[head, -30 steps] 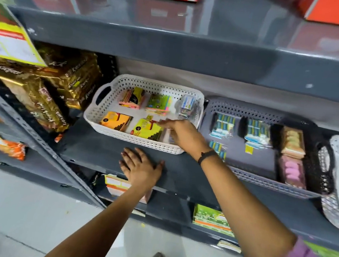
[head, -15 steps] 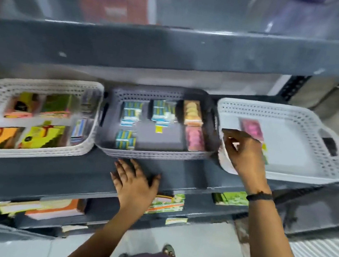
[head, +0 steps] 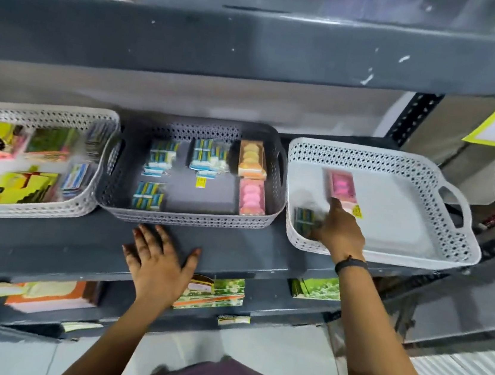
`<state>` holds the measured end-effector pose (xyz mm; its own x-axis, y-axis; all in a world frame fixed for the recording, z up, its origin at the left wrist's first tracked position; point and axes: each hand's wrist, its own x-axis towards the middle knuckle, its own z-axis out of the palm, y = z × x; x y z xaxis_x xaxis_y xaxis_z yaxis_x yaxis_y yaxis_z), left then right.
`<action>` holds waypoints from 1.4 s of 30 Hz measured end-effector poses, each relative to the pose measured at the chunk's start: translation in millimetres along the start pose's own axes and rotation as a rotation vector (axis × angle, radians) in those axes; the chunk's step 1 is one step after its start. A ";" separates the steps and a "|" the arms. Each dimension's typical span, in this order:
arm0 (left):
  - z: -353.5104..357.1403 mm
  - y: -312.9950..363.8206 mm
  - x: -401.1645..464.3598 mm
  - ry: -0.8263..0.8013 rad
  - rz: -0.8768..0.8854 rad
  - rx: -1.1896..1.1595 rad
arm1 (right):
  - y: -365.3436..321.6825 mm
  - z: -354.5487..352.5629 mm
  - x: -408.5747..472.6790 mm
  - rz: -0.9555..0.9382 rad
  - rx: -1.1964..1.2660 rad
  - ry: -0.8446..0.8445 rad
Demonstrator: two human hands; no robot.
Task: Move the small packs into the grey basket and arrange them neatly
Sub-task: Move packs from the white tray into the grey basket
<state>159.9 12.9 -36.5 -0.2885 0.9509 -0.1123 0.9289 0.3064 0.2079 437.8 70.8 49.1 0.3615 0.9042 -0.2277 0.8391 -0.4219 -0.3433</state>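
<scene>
Head view, looking down at a dark grey shelf (head: 263, 251) w/ three perforated baskets in a row. Grey basket (head: 186, 220) sits centre, at approx. 12 o'clock from the person's torso; white basket, left (head: 34, 208) at 10 o'clock; white basket, right (head: 399, 162) at 1–2 o'clock. The grey basket touches or nearly touches both neighbours at the rims.

Grey basket contents: blue-green small packs in three groups, i.e. back-left (head: 162, 158), back-centre (head: 209, 159) and front-left (head: 148, 195); an orange pack (head: 252, 160) at back-right w/ a pink pack (head: 252, 197) just in front of it. A small yellow tag (head: 201, 181) lies on the floor of the basket near centre.

Right basket: a pink pack, tilted (head: 341, 185), lies at its back-left, image blurred; a dark green-blue pack (head: 304, 220) lies at front-left corner.

Right hand (head: 340, 230) reaches over the front rim into the right basket, index finger extended toward 12 o'clock, touching or just short of the tilted pink pack; remaining fingers curl at the dark green-blue pack, but blur prevents telling whether they grip it. A dark band (head: 352, 264) is on the wrist.

Left hand (head: 159, 257) lies flat, fingers spread apart, palm down on the shelf's front edge at 6 o'clock of the grey basket; holds nothing.

Left basket holds assorted yellow, green and orange boxes (head: 21, 187), blurred. Lower shelf shows green packets (head: 214, 292).
</scene>
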 end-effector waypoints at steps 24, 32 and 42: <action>0.0 -1.3 -0.8 0.025 0.022 0.010 | -12.3 -20.5 14.6 0.052 0.522 -0.159; 1.6 -3.8 -0.4 0.027 0.030 0.013 | -79.6 -54.2 -6.5 -0.306 0.600 0.436; 1.8 -4.5 -0.5 0.023 0.037 0.012 | -165.5 46.7 -1.8 -0.041 0.849 -0.458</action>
<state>156.3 10.9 -39.2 -0.2594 0.9622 -0.0827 0.9415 0.2710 0.2003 279.3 135.9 63.8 -0.0061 0.8815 -0.4721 0.2088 -0.4606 -0.8627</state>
